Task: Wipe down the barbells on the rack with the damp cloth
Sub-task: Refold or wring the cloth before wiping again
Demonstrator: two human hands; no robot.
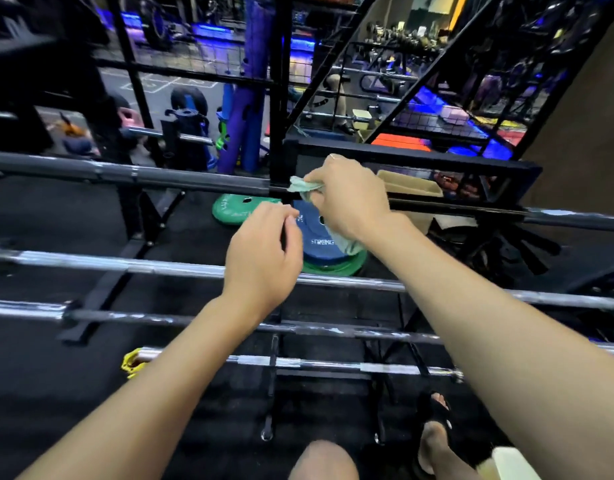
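At the rack's far rail, the right hand (347, 199) clutches the damp cloth (304, 187) against the black barbell (125, 173), which runs left-right; the left hand (264, 251) hovers loosely curled, holding nothing, nearer the chrome barbell (160, 266).

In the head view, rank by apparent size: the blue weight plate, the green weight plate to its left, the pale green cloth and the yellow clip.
Largest to smallest as they look:
1. Round blue weight plate, partly hidden by the hands.
2. Round green weight plate.
3. Crumpled pale green cloth, mostly hidden in the right hand, so unsure.
4. Yellow clip.
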